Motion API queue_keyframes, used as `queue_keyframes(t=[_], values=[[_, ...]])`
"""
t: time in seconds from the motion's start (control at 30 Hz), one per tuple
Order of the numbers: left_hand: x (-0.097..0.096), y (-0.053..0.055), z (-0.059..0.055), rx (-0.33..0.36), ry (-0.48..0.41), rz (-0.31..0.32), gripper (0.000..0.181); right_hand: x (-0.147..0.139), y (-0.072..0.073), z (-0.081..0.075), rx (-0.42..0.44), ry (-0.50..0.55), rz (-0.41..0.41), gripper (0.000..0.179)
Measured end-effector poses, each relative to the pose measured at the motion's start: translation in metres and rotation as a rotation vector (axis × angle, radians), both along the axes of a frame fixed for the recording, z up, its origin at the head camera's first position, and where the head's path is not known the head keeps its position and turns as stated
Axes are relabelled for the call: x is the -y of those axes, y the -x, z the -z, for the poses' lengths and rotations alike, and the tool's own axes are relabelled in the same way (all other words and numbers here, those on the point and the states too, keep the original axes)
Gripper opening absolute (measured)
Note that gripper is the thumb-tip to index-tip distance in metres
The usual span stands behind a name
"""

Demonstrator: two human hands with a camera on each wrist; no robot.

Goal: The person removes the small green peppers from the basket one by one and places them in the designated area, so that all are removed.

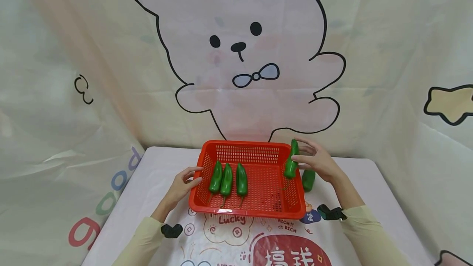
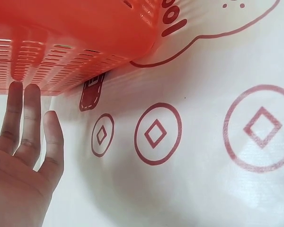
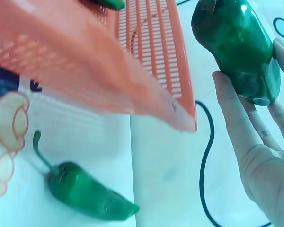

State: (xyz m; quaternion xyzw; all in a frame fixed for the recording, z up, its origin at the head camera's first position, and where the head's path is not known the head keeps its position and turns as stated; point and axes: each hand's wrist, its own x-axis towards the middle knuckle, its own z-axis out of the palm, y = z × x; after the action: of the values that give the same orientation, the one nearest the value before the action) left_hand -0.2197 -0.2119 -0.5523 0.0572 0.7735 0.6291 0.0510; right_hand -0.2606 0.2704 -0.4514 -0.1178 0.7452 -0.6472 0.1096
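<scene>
A red plastic basket (image 1: 258, 212) stands on the table, and three green chili peppers (image 1: 242, 180) lie side by side in its left half. My right hand (image 1: 320, 162) holds another green pepper (image 1: 291, 163) upright over the basket's right rim, between thumb and fingers. The right wrist view shows this held pepper (image 3: 241, 47) up close. One more green pepper (image 3: 90, 191) lies on the table outside the basket's right side. At the basket's left side is my left hand (image 1: 181, 188); its extended fingertips (image 2: 32, 94) touch the perforated wall in the left wrist view.
A white printed cloth (image 1: 229, 251) with red drawings and lettering covers the table. Behind it hangs a backdrop (image 1: 244, 106) with a cartoon animal, close to the basket's far side. More of the printed sheet rises at left and right.
</scene>
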Motion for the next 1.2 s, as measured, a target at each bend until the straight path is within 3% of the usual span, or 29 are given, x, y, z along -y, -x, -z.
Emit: queue_keyframes(t=[0.33, 0.73, 1.2], values=[[-0.001, -0.001, 0.002, 0.015, 0.001, -0.017, 0.043, -0.032, -0.009, 0.009, -0.022, -0.070, 0.093, 0.073], [0.000, 0.000, 0.002, 0.014, 0.012, -0.015, 0.042, -0.073, -0.016, 0.022, -0.041, -0.014, 0.141, 0.067], [-0.001, 0.000, 0.001, 0.006, 0.002, -0.013, 0.044, -0.104, -0.015, 0.037, -0.083, -0.106, 0.138, 0.067]])
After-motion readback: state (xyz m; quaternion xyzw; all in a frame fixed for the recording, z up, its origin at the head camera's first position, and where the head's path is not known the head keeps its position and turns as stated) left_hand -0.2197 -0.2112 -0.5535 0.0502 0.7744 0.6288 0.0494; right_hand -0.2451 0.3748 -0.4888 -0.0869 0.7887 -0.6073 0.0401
